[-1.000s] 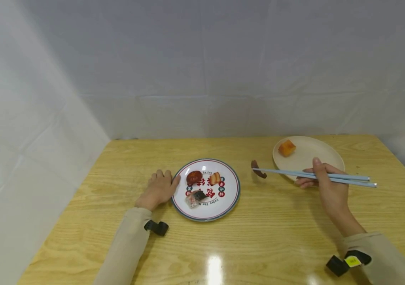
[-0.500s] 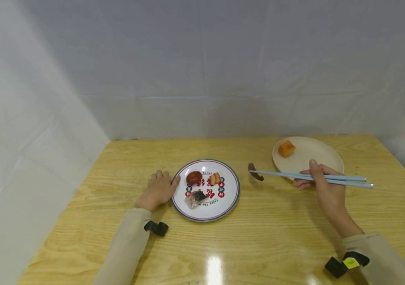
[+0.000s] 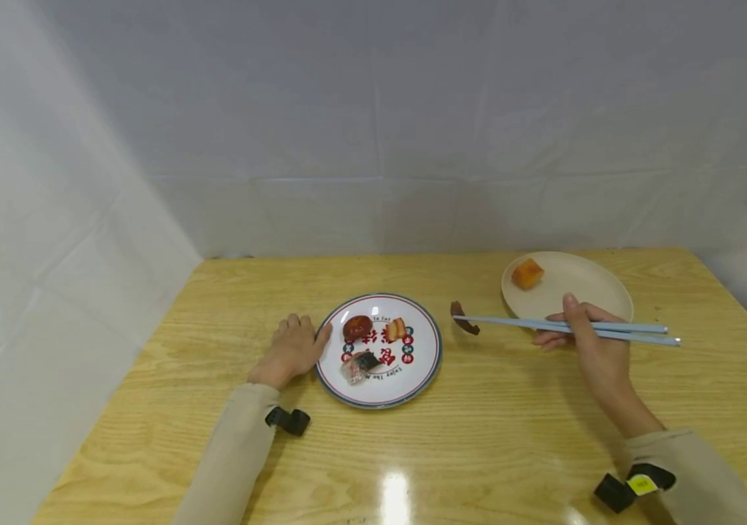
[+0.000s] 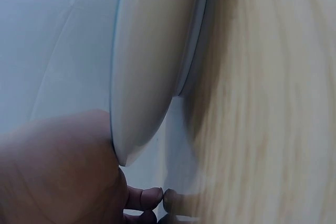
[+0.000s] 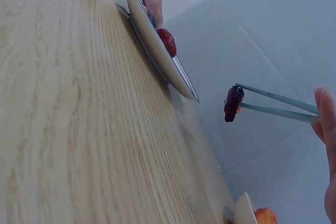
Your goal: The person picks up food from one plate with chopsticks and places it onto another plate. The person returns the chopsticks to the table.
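Between the two plates, my right hand [image 3: 597, 350] holds light-blue chopsticks [image 3: 531, 323], whose tips pinch a dark brown curved piece of food [image 3: 464, 319]. In the right wrist view this dark piece [image 5: 233, 103] hangs in the air, apart from the table and the plates. My left hand [image 3: 291, 351] rests at the left edge of the white patterned plate [image 3: 422, 368], its thumb on the rim. That plate bears a reddish-brown round piece [image 3: 357, 327], a small striped meat slice [image 3: 396, 329] and a fish chunk with dark skin [image 3: 360, 366].
A beige plate [image 3: 590, 284] stands at the back right with an orange cube-shaped piece [image 3: 527, 273] at its left side. Everything stands on a wooden table [image 3: 478, 437]. White sheeting [image 3: 321, 146] hangs behind the table and at its left.
My right hand has moved slightly left, bringing the chopsticks and the dark piece nearer the patterned plate. The left hand stays where it was.
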{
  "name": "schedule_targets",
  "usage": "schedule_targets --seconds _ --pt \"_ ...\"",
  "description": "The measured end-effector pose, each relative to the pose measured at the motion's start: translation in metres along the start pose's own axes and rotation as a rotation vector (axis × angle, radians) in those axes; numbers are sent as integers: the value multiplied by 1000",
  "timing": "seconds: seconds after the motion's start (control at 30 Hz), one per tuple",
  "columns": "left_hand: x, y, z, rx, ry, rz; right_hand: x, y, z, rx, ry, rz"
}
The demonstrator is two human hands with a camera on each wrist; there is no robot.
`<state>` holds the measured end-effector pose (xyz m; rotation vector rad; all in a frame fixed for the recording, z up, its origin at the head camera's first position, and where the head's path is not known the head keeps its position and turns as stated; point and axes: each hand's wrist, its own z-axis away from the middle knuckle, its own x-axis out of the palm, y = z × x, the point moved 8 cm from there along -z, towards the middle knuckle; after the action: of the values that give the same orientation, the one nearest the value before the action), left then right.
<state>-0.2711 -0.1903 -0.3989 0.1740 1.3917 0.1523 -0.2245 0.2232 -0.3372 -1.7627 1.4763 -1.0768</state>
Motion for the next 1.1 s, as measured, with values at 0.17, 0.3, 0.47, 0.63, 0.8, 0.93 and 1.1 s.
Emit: schedule_targets --seconds 0.17,0.3,0.47,0.63,0.8,0.93,1.1 --pt "0 0 1 2 -4 -3 5 1 2 5 -6 12" --pt "0 -1 2 3 1 3 13 3 2 5 -29 -4" --pt "0 -4 3 -2 13 6 27 6 0 10 -63 -3" --pt "1 -3 2 7 18 5 39 9 1 25 -72 15" --pt "1 0 0 23 31 13 54 15 6 52 -88 9" --pt "0 0 0 22 34 13 65 18 10 64 -104 19" --pt "1 -1 -1 14 24 4 75 23 14 86 -114 37"
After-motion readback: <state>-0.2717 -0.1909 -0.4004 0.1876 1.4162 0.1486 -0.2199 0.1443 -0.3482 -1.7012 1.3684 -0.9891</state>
